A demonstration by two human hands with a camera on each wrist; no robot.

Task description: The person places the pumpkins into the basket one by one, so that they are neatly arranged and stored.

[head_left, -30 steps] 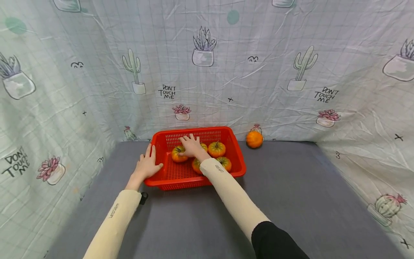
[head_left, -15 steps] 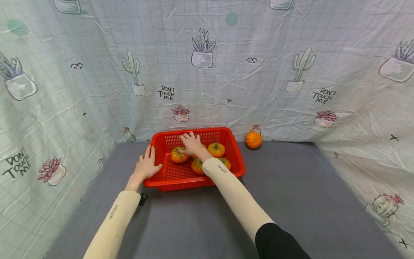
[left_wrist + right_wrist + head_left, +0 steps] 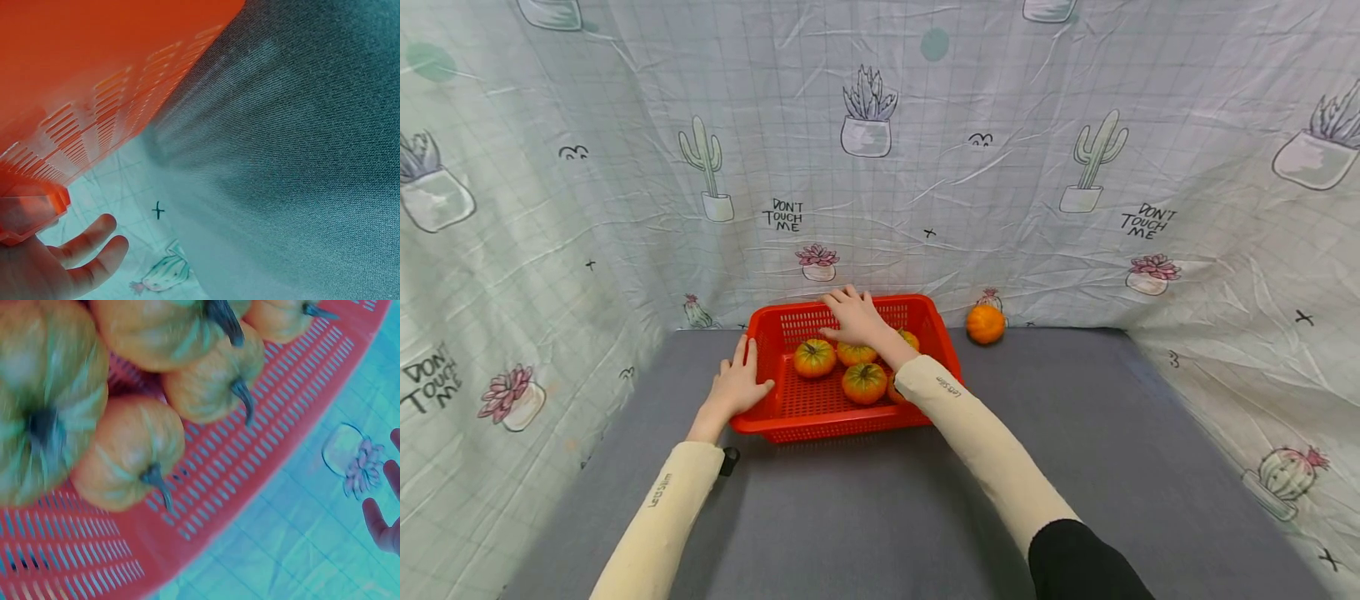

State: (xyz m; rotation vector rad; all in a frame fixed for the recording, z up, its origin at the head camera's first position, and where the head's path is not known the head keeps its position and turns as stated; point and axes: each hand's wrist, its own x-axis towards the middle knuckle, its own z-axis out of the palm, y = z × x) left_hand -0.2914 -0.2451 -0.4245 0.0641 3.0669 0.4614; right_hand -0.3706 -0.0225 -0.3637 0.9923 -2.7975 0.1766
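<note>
Several small orange-and-green pumpkins (image 3: 815, 358) sit in a red slotted plastic basket (image 3: 816, 429) near the back of the table. My left hand (image 3: 735, 390) holds the basket's left rim, thumb over the inside and fingers outside. Two of its fingers (image 3: 94, 240) extend past the rim in the left wrist view. Above the basket's back part, my right hand (image 3: 856, 321) is spread with nothing in it, and its sleeve overlaps two pumpkins on the right. In the right wrist view the pumpkins with their stems (image 3: 134, 450) fill the upper left, and the fingertips show at the right edge.
One more orange pumpkin (image 3: 985, 323) stands on the grey tabletop (image 3: 1075, 400), right of the basket against the cloth backdrop (image 3: 1000, 183). The printed cloth encloses the table at the back and both sides.
My right hand has lifted off the left pumpkin and moved up and to the right, uncovering the pumpkins beneath it. My left hand has stayed at the rim.
</note>
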